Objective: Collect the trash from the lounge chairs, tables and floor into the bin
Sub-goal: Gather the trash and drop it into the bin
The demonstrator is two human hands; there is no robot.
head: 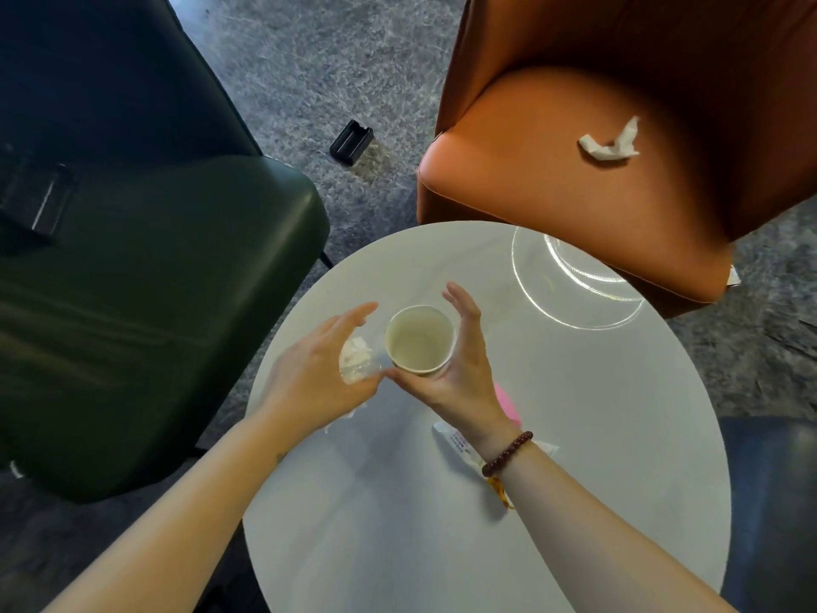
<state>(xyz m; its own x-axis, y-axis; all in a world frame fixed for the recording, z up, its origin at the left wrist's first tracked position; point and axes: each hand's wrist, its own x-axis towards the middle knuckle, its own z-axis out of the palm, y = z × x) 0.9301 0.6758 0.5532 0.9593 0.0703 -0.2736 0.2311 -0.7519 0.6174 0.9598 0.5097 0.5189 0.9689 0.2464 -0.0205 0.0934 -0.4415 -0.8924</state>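
While both hands hang over the round table (442, 524), I see the R hand (460, 373) wrapped round a paper cup (419, 342) just past the table's centre. The thumb sits at the cup's near side and the fingers run fairly straight up its right wall. The cup looks empty inside; can't tell if its base touches the tabletop.

The L hand (318, 369) is just left of the cup, fingers stretched out, w/ a clear wrapper (359, 360) sitting btwn thumb and forefinger. Can't tell whether it's pinched or only resting there.

More trash on the table: a printed sachet (455, 444) toward the near-right part, partly under the R wrist, and a pink scrap (506, 402) beside it, mostly hidden by that hand. A glass dish (574, 280) sits at the table's far-right edge.

Off the table, a crumpled tissue (612, 141) lies on the seat of the orange chair (530, 192) beyond that far-right edge. A small black item (351, 142) lies on the floor (309, 59) past the table's far edge. The green chair (154, 303) stands left of the table.
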